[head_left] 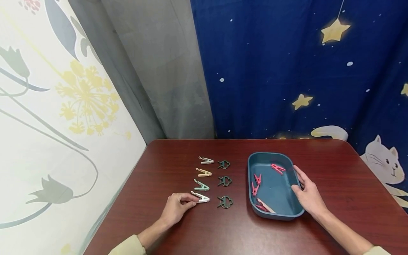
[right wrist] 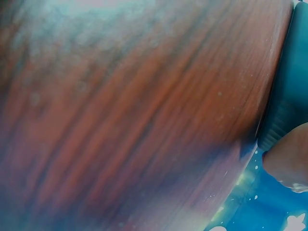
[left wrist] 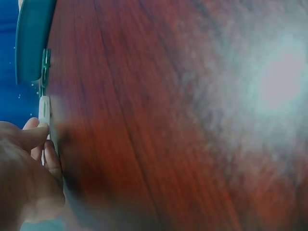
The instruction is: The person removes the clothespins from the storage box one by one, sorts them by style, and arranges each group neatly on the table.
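Observation:
In the head view my left hand pinches a white clothespin at the near end of a column of clothespins. The left wrist view shows this clothespin between thumb and fingers, down at the table surface. Beyond it in the column lie a mint green clothespin, a yellow one and a pale one. My right hand grips the right side of a blue plastic bin, thumb over the rim. Several pink clothespins lie inside it, beside a pale one.
Three dark green round clips form a second column between the clothespins and the bin. Everything stands on a reddish-brown wooden table. Behind it hang a grey curtain and a blue starry one; a flowered panel borders the left.

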`<state>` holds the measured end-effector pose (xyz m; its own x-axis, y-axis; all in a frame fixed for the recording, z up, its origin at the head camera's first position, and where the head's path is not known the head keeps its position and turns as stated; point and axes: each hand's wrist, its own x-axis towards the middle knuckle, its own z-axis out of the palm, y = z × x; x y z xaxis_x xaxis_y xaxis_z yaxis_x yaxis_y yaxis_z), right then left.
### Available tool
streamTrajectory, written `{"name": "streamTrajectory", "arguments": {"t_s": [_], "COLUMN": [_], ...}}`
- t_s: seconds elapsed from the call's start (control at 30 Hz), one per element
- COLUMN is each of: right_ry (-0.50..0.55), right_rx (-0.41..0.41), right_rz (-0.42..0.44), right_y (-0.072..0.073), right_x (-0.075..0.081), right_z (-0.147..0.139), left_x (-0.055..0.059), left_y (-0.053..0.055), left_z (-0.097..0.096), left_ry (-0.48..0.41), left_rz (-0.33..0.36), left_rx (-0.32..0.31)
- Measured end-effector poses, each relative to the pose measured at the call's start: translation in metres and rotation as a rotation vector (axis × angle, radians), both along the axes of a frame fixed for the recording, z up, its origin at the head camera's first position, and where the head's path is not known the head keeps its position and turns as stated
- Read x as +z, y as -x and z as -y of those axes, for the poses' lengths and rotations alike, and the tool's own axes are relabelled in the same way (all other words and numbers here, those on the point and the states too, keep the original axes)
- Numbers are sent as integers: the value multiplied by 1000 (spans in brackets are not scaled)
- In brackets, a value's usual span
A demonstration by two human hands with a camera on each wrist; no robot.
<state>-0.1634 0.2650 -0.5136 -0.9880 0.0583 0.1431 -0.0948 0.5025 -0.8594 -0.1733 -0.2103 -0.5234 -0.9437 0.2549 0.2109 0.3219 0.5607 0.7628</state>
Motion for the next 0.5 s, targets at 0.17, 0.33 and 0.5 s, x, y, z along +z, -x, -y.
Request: {"name": "streamTrajectory", "arguments": {"t_s": [0.17, 0.33, 0.5], "right_ry": [4, 3, 1], "right_rx": [0, 1, 2], "right_rz": [3, -3, -11], "right_y": [0, 0, 1], "right_x": [0, 0, -1], "right_z": [0, 0, -1], "left_x": [3, 3, 2], "left_y": [1, 1, 2], "left_z": [3, 6, 7], "left_ry": [30, 33, 38], "left_rz": [26, 10, 15], "left_rx": [-18, -49, -65]}}
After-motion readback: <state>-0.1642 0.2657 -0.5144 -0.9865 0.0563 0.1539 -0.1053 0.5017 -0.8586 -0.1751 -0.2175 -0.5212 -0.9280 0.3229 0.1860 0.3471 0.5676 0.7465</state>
